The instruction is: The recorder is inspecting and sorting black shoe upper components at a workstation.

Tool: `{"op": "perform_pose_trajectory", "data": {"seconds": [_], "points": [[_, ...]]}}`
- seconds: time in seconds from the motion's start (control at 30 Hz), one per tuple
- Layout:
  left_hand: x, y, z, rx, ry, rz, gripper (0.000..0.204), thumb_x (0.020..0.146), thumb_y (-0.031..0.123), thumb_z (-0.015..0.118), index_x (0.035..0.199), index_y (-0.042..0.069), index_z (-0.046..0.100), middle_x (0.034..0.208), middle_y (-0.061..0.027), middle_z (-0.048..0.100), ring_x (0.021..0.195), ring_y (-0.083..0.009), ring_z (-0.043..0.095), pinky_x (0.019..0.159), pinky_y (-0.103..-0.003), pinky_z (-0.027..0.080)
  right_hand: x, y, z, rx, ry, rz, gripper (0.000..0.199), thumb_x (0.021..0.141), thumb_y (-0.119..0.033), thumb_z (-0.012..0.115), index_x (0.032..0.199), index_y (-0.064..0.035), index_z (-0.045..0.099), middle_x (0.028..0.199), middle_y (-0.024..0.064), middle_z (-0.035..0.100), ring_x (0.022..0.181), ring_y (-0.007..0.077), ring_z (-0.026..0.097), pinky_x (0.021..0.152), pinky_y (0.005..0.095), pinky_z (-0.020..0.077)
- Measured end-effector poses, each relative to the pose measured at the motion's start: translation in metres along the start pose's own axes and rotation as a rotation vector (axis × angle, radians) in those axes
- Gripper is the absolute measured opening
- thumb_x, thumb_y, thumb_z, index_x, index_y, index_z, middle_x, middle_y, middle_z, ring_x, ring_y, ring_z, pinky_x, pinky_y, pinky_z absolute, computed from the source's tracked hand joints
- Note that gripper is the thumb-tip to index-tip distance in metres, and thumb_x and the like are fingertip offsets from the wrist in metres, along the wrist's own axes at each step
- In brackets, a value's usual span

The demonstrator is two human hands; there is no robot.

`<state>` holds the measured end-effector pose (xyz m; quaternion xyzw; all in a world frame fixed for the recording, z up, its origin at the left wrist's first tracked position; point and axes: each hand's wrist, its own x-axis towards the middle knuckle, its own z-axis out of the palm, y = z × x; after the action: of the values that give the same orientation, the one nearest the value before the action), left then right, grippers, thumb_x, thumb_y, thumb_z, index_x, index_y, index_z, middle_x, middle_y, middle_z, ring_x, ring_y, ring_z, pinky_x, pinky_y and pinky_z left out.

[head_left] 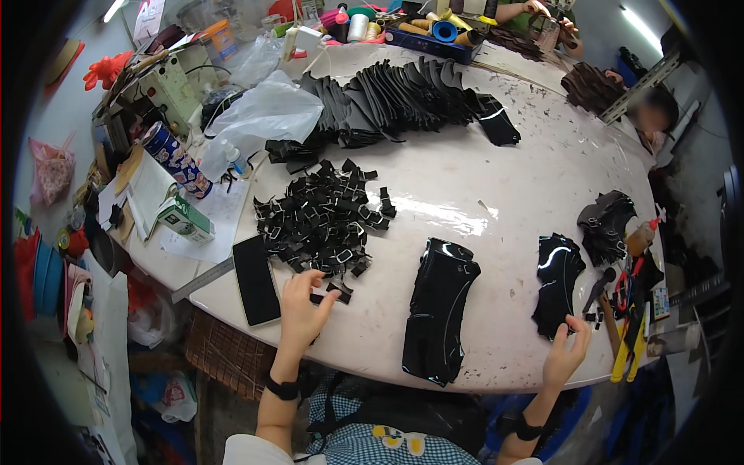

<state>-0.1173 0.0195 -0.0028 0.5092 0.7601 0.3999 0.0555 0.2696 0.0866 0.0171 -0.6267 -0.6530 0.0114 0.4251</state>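
My left hand (304,308) is at the near edge of a heap of black buckle straps (318,217). Its thumb and fingers are spread apart over a small loose buckle strap (338,294), and I cannot tell whether they touch it. To the right, my right hand (568,353) has its fingertips at the lower edge of a pile of glossy black cut leather pieces (558,275). Its fingers are slightly parted, with no grip showing. Between my hands lies another pile of long glossy black leather panels (438,310), touched by neither hand.
A black phone (256,280) and a metal ruler (203,279) lie left of the straps. Fanned black pieces (387,101) line the far side, beside a plastic bag (267,116). Yellow-handled cutters (632,349) lie at the right edge. A co-worker's hands (542,15) show at the back.
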Motion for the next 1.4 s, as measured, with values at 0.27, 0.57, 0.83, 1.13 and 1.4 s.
{"op": "perform_pose_trajectory", "data": {"seconds": [0.27,0.57,0.83,1.13,1.4], "points": [[-0.019,0.021,0.004,-0.372,-0.210,-0.164,0.004,0.072,0.003,0.063,0.076,0.004,0.061,0.073,-0.0047,0.061,0.072,-0.0144,0.055,0.061,-0.026,0.039,-0.012,-0.056,-0.007,0.268,-0.248,-0.077,0.004,0.074,-0.002,0.056,0.077,-0.0004,0.055,0.081,0.0134,0.054,0.082,0.0289,0.053,0.077,0.0363,0.0408],[-0.049,0.071,0.024,-1.292,-0.813,-0.374,0.008,0.085,-0.002,0.050,0.093,0.001,0.050,0.087,-0.0055,0.059,0.086,-0.0101,0.055,0.078,-0.024,0.044,-0.037,-0.100,0.008,0.596,-0.717,-0.189,0.014,0.071,-0.003,0.064,0.085,-0.0016,0.060,0.078,0.0112,0.059,0.068,0.0241,0.058,0.060,0.0302,0.0453],[-0.066,0.089,0.038,-1.187,-0.947,-0.329,0.011,0.086,-0.001,0.049,0.095,0.002,0.054,0.088,0.0002,0.053,0.081,-0.0048,0.050,0.072,-0.019,0.040,-0.042,-0.109,0.012,0.690,-0.778,-0.126,0.015,0.072,-0.004,0.066,0.085,-0.0005,0.058,0.075,0.0098,0.058,0.062,0.0172,0.058,0.056,0.0245,0.0467],[-0.063,0.090,0.035,-1.434,-1.004,-0.378,0.021,0.085,0.001,0.051,0.105,-0.002,0.056,0.091,-0.0035,0.053,0.082,-0.0089,0.054,0.074,-0.023,0.047,-0.043,-0.100,0.010,0.757,-0.791,-0.050,0.008,0.075,-0.004,0.062,0.077,-0.0004,0.055,0.070,0.0075,0.054,0.058,0.0143,0.053,0.053,0.0249,0.0426],[-0.061,0.091,0.030,-1.279,-0.951,-0.293,0.013,0.080,0.000,0.060,0.092,-0.004,0.062,0.084,-0.0072,0.059,0.074,-0.0115,0.060,0.066,-0.021,0.049,-0.045,-0.099,0.007,0.817,-0.827,-0.022,0.009,0.075,-0.003,0.063,0.078,-0.0004,0.056,0.071,0.0077,0.054,0.059,0.0140,0.053,0.054,0.0242,0.0425]]}}
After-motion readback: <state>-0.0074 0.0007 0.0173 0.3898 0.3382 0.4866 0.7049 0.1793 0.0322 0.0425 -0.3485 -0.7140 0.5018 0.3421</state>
